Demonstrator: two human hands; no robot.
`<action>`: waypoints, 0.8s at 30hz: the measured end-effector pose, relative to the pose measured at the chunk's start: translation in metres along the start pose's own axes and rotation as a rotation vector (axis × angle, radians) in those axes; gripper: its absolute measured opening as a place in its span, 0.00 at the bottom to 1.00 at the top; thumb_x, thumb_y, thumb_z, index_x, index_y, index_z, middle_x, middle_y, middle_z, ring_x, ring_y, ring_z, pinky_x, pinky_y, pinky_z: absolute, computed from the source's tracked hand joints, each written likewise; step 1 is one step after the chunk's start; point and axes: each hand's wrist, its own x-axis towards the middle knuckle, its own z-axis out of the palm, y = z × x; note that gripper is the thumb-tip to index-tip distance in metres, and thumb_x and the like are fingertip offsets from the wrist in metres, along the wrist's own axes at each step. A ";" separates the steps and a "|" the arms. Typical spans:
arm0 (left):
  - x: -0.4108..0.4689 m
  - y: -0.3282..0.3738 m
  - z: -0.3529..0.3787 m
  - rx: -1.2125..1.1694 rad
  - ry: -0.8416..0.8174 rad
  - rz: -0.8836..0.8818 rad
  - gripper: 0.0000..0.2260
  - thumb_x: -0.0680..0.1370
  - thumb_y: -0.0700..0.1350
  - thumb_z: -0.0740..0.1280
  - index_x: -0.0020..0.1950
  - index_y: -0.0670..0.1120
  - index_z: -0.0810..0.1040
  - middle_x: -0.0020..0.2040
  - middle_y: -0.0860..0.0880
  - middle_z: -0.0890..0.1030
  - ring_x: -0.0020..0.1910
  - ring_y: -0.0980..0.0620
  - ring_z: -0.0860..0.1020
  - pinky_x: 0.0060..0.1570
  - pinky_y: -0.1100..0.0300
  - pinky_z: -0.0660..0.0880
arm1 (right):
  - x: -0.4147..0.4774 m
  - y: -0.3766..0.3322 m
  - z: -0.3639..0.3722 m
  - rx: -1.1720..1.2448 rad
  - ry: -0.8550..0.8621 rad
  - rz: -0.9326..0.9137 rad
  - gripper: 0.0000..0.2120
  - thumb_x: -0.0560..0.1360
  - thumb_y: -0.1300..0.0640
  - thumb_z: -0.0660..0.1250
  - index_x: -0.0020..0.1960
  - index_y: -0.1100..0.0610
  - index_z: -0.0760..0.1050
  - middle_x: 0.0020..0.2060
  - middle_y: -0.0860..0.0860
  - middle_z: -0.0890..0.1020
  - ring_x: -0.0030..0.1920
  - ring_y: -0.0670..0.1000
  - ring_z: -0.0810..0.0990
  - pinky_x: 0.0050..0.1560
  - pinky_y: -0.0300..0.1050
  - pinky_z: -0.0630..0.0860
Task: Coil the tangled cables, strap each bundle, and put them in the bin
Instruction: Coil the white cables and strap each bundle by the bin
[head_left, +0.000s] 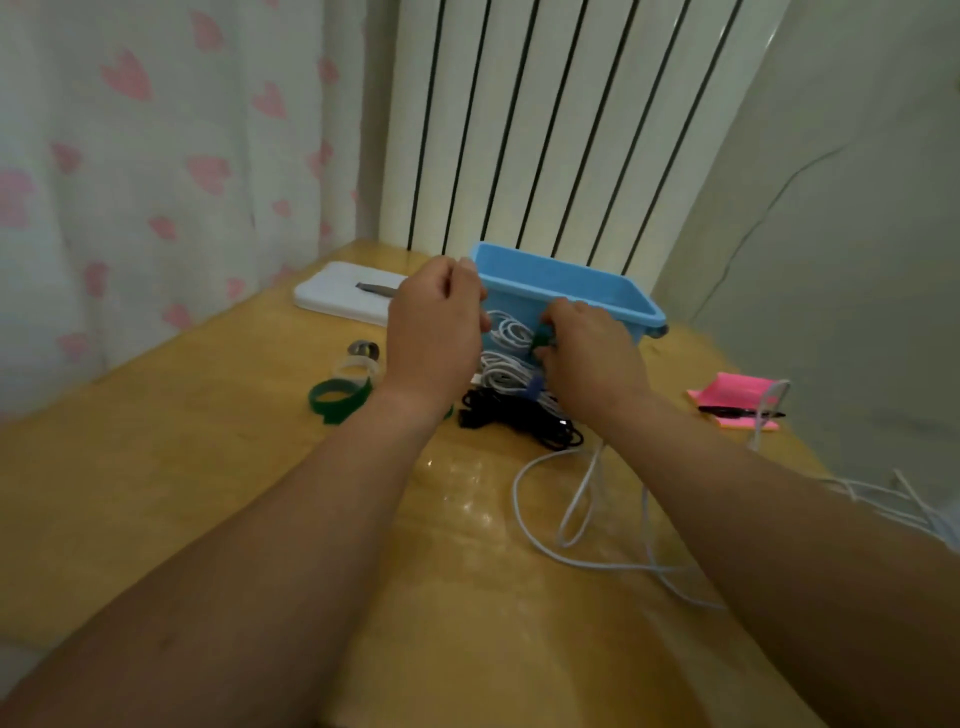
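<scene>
A coiled white cable (508, 330) is held up in front of the blue bin (571, 285) between both hands. My left hand (435, 332) grips its left side with curled fingers. My right hand (587, 353) pinches a green strap (540, 340) wrapped on the coil's right side. Below lies a second white coil (506, 375) with a blue strap (532, 387), and a black cable bundle (519, 418) rests on the wooden table (208, 467). A loose white cable (576, 509) loops across the table toward the right edge.
Rolls of strap tape, green (335, 397), white (356, 370) and grey (363, 348), lie left of my hands. A white board (332, 296) with a dark tool sits at the back left. Pink sticky notes (737, 397) with a pen lie right. A radiator stands behind the bin.
</scene>
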 end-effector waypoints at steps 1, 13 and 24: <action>0.000 0.000 0.000 0.005 -0.004 0.004 0.15 0.86 0.49 0.60 0.46 0.43 0.80 0.38 0.44 0.81 0.32 0.54 0.78 0.39 0.46 0.79 | 0.000 0.001 0.000 0.015 0.002 -0.001 0.08 0.79 0.57 0.71 0.57 0.56 0.80 0.53 0.55 0.81 0.55 0.59 0.78 0.53 0.59 0.78; -0.010 -0.003 0.009 0.162 -0.116 0.072 0.17 0.87 0.51 0.60 0.47 0.43 0.80 0.38 0.46 0.82 0.33 0.55 0.79 0.41 0.48 0.80 | -0.027 0.029 -0.062 0.254 0.002 0.119 0.11 0.83 0.55 0.64 0.59 0.53 0.84 0.55 0.53 0.86 0.56 0.56 0.82 0.57 0.51 0.78; -0.085 0.032 0.043 0.329 -0.391 0.267 0.12 0.87 0.51 0.64 0.47 0.48 0.78 0.39 0.51 0.82 0.38 0.53 0.81 0.43 0.43 0.81 | -0.121 0.109 -0.142 0.344 0.029 0.257 0.07 0.82 0.53 0.68 0.52 0.51 0.85 0.43 0.46 0.85 0.46 0.48 0.82 0.48 0.44 0.75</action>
